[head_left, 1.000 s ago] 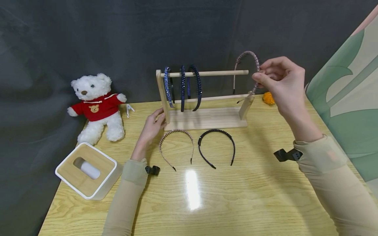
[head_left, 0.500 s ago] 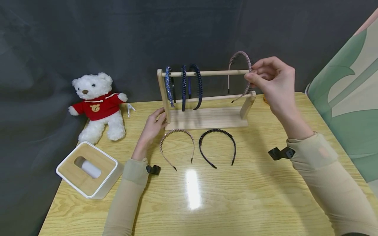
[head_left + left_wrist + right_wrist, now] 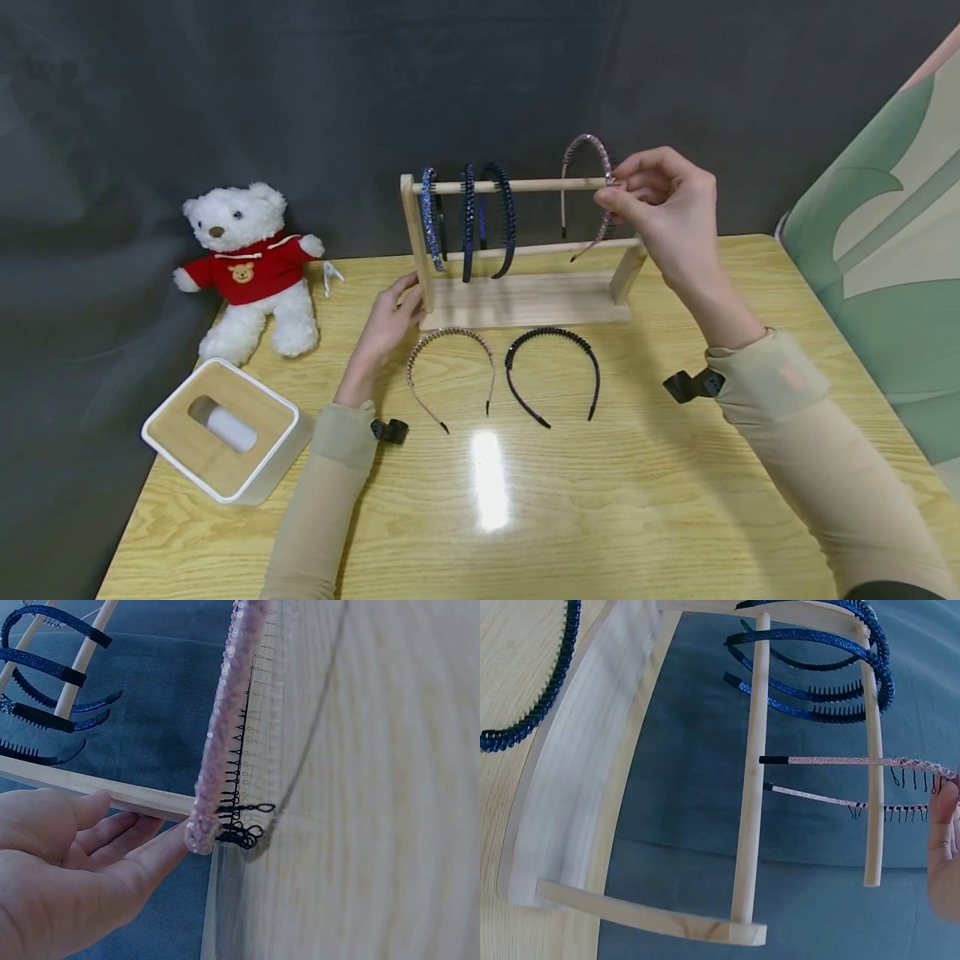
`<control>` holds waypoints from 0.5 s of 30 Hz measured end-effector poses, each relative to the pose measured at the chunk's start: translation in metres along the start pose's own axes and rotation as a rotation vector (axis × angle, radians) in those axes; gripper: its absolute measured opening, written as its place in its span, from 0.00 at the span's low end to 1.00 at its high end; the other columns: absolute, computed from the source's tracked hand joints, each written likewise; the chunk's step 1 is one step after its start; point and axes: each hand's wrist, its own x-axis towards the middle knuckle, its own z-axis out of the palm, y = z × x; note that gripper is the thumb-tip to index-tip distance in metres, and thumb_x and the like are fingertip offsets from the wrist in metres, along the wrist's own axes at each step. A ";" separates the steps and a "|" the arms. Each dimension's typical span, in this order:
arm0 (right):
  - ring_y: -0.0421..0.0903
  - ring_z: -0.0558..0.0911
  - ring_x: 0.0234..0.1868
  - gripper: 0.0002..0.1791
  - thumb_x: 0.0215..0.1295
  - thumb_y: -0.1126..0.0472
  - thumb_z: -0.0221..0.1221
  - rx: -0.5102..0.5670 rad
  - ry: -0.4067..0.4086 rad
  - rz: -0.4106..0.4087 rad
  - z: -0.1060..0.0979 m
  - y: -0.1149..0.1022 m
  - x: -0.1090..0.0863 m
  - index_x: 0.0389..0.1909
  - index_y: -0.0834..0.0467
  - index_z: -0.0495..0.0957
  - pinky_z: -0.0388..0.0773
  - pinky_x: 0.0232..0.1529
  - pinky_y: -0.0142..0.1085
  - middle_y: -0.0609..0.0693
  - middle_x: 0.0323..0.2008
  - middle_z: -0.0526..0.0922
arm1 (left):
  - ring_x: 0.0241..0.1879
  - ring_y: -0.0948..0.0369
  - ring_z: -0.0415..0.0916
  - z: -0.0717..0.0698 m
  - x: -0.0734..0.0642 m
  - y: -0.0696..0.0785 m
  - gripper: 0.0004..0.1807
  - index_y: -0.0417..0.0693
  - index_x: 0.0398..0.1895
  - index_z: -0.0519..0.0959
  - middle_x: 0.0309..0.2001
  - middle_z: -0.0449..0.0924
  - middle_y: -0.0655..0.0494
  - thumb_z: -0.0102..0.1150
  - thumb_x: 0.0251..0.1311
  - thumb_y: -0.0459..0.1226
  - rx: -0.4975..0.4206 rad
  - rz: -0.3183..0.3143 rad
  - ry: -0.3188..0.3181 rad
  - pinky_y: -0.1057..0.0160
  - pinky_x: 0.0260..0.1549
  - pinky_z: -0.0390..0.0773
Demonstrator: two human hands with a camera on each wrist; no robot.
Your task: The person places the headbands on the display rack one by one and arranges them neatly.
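Upper pink headband point(image 3: 587, 137) pinched by right hand point(image 3: 667, 204), held around the rack's point(image 3: 555, 302) top rod point(image 3: 536, 185) toward its right end. Left upright point(image 3: 417, 242), near worktop's point(image 3: 585, 517) back edge, touched by left hand point(image 3: 387, 317); whether gripped cannot be told.

And your right hand point(image 3: 667, 208) sweeps left, carrying the pink beaded headband point(image 3: 598, 146) farther in along the upper wooden rod point(image 3: 536, 186); now that hand covers the rod's free tip and blots out the small orange ball completely!
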 end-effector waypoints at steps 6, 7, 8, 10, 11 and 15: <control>0.42 0.85 0.27 0.09 0.63 0.76 0.73 -0.027 -0.013 -0.002 0.009 0.004 0.000 0.41 0.65 0.86 0.88 0.33 0.28 0.49 0.30 0.88 | 0.72 0.37 0.70 0.001 0.000 0.001 0.26 0.34 0.83 0.60 0.78 0.60 0.33 0.41 0.87 0.33 0.013 0.002 -0.003 0.54 0.71 0.75; 0.42 0.85 0.27 0.09 0.63 0.76 0.73 -0.030 -0.016 -0.003 0.010 0.005 0.000 0.41 0.65 0.86 0.88 0.33 0.28 0.49 0.30 0.88 | 0.72 0.37 0.70 0.001 0.000 0.001 0.26 0.34 0.82 0.60 0.78 0.60 0.33 0.41 0.87 0.33 0.016 0.003 -0.003 0.54 0.71 0.76; 0.42 0.85 0.27 0.09 0.63 0.76 0.73 -0.030 -0.018 -0.005 0.011 0.006 0.000 0.41 0.65 0.86 0.89 0.33 0.28 0.49 0.30 0.88 | 0.72 0.37 0.70 0.001 0.000 0.002 0.26 0.34 0.82 0.60 0.78 0.60 0.33 0.41 0.87 0.33 0.017 0.004 -0.002 0.53 0.71 0.75; 0.42 0.85 0.27 0.09 0.62 0.76 0.73 -0.040 -0.024 -0.010 0.014 0.007 0.001 0.41 0.65 0.86 0.89 0.34 0.28 0.49 0.30 0.88 | 0.72 0.36 0.69 0.001 0.000 0.001 0.26 0.33 0.82 0.60 0.78 0.60 0.32 0.40 0.87 0.33 0.019 0.005 -0.004 0.53 0.71 0.75; 0.42 0.85 0.27 0.09 0.62 0.76 0.73 -0.047 -0.028 -0.013 0.015 0.008 0.001 0.41 0.65 0.86 0.89 0.34 0.28 0.49 0.30 0.88 | 0.72 0.36 0.69 0.001 0.000 0.001 0.26 0.33 0.82 0.60 0.78 0.60 0.32 0.40 0.87 0.33 0.018 0.003 -0.003 0.53 0.72 0.75; 0.43 0.85 0.28 0.09 0.63 0.75 0.73 -0.084 -0.047 -0.017 0.019 0.010 0.003 0.42 0.65 0.85 0.89 0.35 0.28 0.49 0.31 0.88 | 0.72 0.37 0.69 0.001 0.001 -0.001 0.26 0.33 0.82 0.60 0.78 0.60 0.32 0.41 0.87 0.33 0.012 0.000 0.003 0.53 0.71 0.75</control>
